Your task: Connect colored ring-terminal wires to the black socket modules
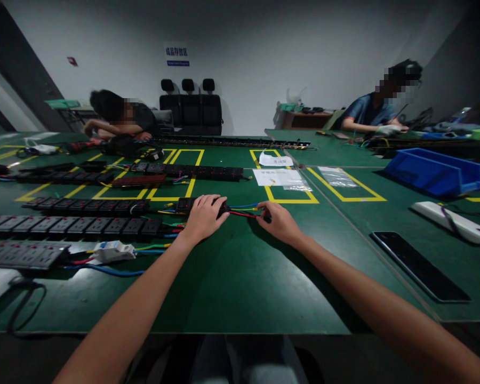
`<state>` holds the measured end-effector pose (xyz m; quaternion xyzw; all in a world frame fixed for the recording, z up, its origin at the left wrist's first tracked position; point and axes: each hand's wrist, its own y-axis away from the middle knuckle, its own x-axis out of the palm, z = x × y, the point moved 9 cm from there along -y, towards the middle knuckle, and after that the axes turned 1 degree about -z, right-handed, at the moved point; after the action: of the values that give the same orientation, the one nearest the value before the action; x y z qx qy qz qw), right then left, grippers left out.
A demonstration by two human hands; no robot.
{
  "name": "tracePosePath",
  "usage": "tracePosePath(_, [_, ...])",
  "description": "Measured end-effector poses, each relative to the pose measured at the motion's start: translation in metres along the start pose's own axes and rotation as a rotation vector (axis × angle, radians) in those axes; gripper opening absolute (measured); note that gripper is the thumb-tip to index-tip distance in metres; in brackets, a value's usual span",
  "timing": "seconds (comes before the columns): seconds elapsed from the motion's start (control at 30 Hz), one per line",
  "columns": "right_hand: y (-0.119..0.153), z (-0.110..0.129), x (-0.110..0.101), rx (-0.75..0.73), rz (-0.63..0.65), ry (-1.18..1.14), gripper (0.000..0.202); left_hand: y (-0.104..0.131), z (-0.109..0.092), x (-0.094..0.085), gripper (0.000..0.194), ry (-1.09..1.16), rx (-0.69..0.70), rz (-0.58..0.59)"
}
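Note:
My left hand (204,213) lies over a small black socket module (183,205), its fingers curled around the module's right end. Blue, yellow-green and red wires (242,208) run out of that end to the right. The fingertips of my right hand (279,221) are closed on the far ends of these wires. More wire ends come out at the module's left side. Left of my hands lie black socket strips (76,226) in rows, and a white circuit breaker (114,250) with coloured wires sits at the end of the nearest one.
A phone (420,264), a white plug strip (452,221) and a blue bin (434,173) stand to the right on the green table (240,288). Paper sheets (274,177) and a plastic bag (338,177) lie ahead. Two people (120,117) sit across the table.

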<state>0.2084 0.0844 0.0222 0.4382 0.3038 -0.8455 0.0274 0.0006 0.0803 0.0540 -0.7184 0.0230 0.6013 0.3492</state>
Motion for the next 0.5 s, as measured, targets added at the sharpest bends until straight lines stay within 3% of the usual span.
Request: tracePosePath(0.5, [0.0, -0.0017, 0.0016, 0.013, 0.025, -0.011, 0.025, -0.0004, 0.0004, 0.0003, 0.046, 0.017, -0.003, 0.006])
